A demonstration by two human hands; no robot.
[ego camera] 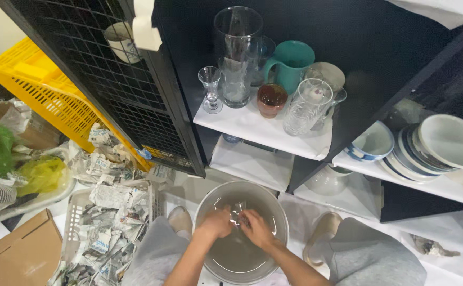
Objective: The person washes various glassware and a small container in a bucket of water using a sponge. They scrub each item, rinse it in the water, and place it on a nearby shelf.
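Both hands meet inside a large clear bowl that sits on the floor between the person's knees. The left hand and the right hand are curled together around a small clear glass object (its exact shape is hard to make out against the bowl), fingers closed on it from either side. Just above, a black shelf unit carries a tall glass cylinder, a teal mug, a small stemmed glass and stacked plates. To the left lies a basket of crumpled newspaper, beside a yellow crate.
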